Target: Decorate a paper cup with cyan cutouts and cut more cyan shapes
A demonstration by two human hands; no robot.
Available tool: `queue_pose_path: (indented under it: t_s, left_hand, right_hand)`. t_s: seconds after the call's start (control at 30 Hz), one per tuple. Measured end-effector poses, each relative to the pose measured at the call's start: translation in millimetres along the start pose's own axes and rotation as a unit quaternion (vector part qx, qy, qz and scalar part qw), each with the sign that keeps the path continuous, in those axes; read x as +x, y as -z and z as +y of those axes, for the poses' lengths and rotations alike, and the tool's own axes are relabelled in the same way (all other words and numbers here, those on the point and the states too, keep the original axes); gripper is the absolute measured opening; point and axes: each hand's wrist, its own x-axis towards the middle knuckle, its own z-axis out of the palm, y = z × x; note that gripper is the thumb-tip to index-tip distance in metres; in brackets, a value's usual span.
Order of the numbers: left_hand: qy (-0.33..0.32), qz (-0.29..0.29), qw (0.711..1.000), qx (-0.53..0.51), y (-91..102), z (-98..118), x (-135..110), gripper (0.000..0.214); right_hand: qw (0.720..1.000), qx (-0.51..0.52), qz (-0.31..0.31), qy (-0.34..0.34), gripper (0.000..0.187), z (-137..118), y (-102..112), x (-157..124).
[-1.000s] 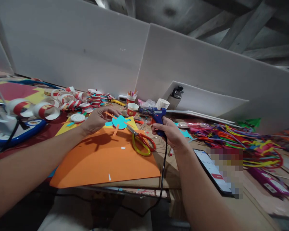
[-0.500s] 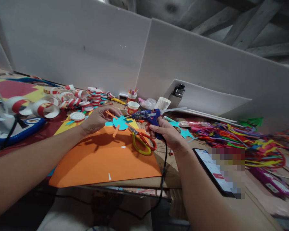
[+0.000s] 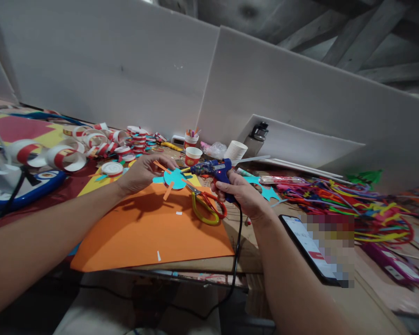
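My left hand (image 3: 147, 173) pinches a round turquoise paper piece (image 3: 175, 178) with orange strips attached, holding it above an orange sheet (image 3: 150, 232). A blue hot glue gun (image 3: 216, 168) is gripped in my right hand (image 3: 239, 188); its nozzle points left at the edge of the round piece, and whether it touches cannot be made out. A small red light glows on the gun, and a white glue stick (image 3: 253, 159) sticks out of its back. Scissors (image 3: 209, 207) with red and yellow handles lie on the orange sheet, just below the gun.
Curled paper cup strips (image 3: 68, 156) and a blue power strip (image 3: 38, 188) lie at left. Paper cups (image 3: 193, 156) stand at the back. On the right are a phone (image 3: 309, 251) and a heap of pipe cleaners (image 3: 363, 204). The gun's black cord (image 3: 236, 251) hangs over the table edge.
Almost nothing differs. The glue gun has shifted very slightly, with my left hand keeping its hold on the paper piece.
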Motion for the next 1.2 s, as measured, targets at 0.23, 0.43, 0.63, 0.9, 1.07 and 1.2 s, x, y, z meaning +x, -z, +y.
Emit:
queue_pose_path:
  t_s: [0.23,0.43,0.63,0.9,1.07,1.2]
  left_hand:
    - [-0.001,-0.006,1.0,0.003,-0.5,2,1,0.023]
    - [-0.004,-0.013,1.0,0.0,0.5,-1,0,0.023]
    - [-0.004,-0.017,1.0,0.007,0.2,0,0,0.025]
    - [0.0,-0.019,1.0,0.002,-0.2,3,0,0.025]
    - [-0.009,-0.022,1.0,-0.007,1.2,0,-2,0.025]
    - [0.02,0.016,1.0,0.003,2.6,-1,0,0.027]
  right_hand:
    - [1.0,-0.006,0.006,-0.001,0.032,-1,0,0]
    - [1.0,-0.005,0.008,-0.002,0.033,-1,-1,0]
    - [1.0,-0.008,0.01,0.001,0.032,0,-1,0]
    - [0.999,-0.04,0.016,-0.002,0.031,0,1,-1]
    - [0.998,-0.05,0.036,0.001,0.025,3,2,3]
    - [0.985,-0.112,0.133,-0.015,0.014,15,14,16]
